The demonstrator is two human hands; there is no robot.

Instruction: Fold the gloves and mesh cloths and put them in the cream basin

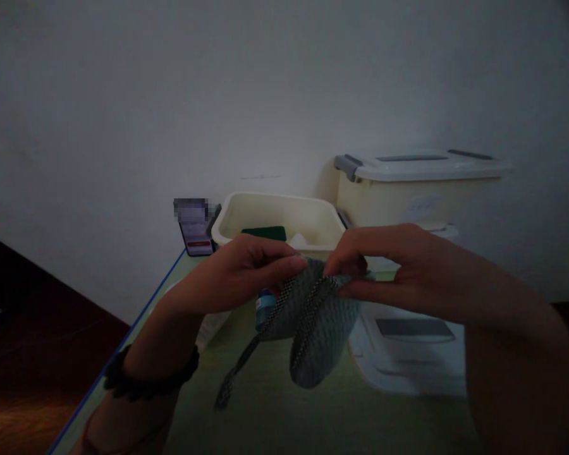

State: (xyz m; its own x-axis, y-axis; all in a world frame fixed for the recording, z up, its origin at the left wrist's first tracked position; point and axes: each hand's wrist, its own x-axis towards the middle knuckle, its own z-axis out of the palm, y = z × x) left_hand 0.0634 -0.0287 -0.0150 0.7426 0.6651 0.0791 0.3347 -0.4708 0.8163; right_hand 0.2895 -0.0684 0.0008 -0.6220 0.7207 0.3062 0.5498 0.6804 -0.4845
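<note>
Dim light falls on a plain pale wall [218,95] that fills my view from ten o'clock round to two, with a thin dark scratch low down near the middle. At eight o'clock, past the table's blue edge, I see a reddish-brown floor [38,423]. Below me spreads the green table [237,417], faintly streaked.

Just below the centre, toward half past five, I hold a grey-green pouch [329,335] above the tabletop. Its fabric is textured like a weave, its lower end is rounded, and black-and-white flecked trim runs along two edges with a fold between them. A narrow strap [230,385] of matching fabric hangs from it toward eight o'clock. My left hand [241,272] pinches the upper left edge between thumb and fingers; my right hand [398,272] pinches the upper right edge, thumb below, fingers above. A dark beaded bracelet [152,379] circles my left wrist.

Behind my hands, at the centre, stands a cream tub [275,197] with a dark green item [265,234] inside. At nine o'clock a phone [200,232] leans upright. A blue bottle [265,309] shows partly behind the pouch. Toward half past two sits a lidded storage box [384,202]; at four o'clock, a white lid [408,366] with a grey panel.
</note>
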